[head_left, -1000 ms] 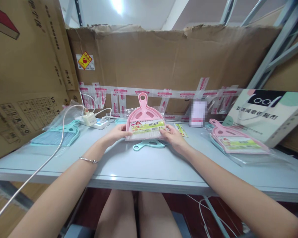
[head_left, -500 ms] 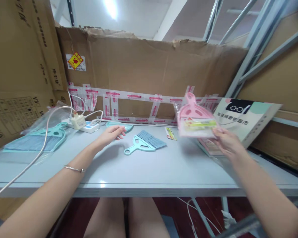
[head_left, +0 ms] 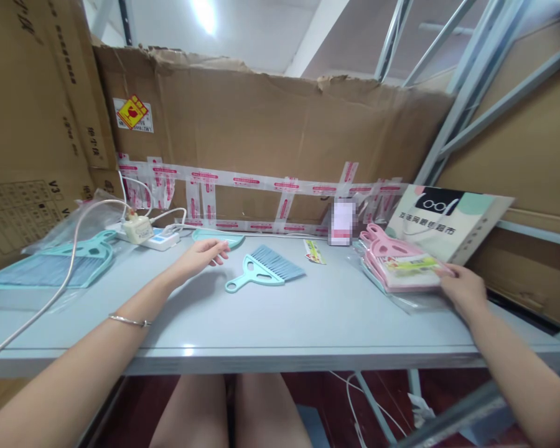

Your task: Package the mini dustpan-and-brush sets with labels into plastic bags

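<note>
My right hand [head_left: 464,291] grips the right edge of a bagged pink dustpan and brush set [head_left: 392,246], which carries a yellow-green label and lies on a small stack of similar sets on the right. A teal edge shows under that stack. My left hand [head_left: 203,255] hovers above the table with loosely bent fingers and holds nothing. Behind its fingertips lies a teal dustpan [head_left: 236,239], partly covered by the hand. A teal hand brush [head_left: 266,270] with blue-grey bristles lies flat to the right of it. Past the brush is a small colourful card [head_left: 314,251].
On the left lies a bagged teal dustpan and brush set [head_left: 60,264], crossed by a white cable. A power strip [head_left: 161,239] sits behind it. A blurred-out upright phone-like object [head_left: 342,223] leans on the cardboard [head_left: 261,124]. A printed box [head_left: 448,218] stands at right.
My right hand has lowered the pink dustpan set from the air onto the stack, moving right and down. The blurred object behind it is now visible. My left hand has hardly moved.
</note>
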`<state>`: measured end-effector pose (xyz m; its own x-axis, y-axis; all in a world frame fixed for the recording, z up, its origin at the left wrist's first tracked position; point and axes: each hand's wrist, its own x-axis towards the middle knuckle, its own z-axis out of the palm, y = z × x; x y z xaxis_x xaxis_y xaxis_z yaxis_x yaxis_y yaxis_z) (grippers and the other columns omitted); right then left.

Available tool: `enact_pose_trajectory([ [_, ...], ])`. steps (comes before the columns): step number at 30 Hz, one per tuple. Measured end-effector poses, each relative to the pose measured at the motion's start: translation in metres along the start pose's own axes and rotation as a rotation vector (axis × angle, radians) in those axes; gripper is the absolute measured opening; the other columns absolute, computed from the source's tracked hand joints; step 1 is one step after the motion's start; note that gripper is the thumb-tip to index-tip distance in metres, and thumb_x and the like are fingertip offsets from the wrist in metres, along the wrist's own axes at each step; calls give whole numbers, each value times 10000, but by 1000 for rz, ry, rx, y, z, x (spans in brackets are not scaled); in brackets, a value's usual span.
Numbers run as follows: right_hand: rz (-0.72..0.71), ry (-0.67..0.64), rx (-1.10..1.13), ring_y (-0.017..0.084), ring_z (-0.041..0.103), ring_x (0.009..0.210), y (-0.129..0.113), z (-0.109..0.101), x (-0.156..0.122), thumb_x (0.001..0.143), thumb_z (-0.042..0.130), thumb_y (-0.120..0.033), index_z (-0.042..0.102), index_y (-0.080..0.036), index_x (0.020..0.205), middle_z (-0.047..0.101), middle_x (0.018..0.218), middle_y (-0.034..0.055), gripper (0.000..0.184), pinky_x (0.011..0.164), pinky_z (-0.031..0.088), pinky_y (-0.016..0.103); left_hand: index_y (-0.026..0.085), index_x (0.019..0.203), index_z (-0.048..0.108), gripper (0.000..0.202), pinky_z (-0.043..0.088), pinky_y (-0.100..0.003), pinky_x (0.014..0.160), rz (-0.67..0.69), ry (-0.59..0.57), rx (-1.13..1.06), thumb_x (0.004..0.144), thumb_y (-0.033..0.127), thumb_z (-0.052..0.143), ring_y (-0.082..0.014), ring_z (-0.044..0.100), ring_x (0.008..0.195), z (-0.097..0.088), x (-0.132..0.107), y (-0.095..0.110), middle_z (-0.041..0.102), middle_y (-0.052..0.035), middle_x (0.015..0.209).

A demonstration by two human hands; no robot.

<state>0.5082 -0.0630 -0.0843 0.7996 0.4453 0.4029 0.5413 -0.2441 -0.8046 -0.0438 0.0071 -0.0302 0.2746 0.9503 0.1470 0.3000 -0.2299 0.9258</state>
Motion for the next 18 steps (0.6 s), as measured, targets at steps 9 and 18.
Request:
enact_pose_trajectory([
  [9,-42,86,-357,340,372,1183,-5,1,-19,756,578,-234,565,-134,1176,451,1211,296,431,840,301,417,150,813,617,429,428,-264,658,97,141,15,724,568,566,-141,570,672,-7,4,-1,630,-46,788],
  [18,-220,516,-33,380,452,1073,11,9,5,602,551,-202,513,-234,862,538,1020,212,265,862,317,561,140,1000,617,459,405,-408,894,68,379,706,887,347,224,-271,556,1003,-21,15,-20,634,-146,1013],
])
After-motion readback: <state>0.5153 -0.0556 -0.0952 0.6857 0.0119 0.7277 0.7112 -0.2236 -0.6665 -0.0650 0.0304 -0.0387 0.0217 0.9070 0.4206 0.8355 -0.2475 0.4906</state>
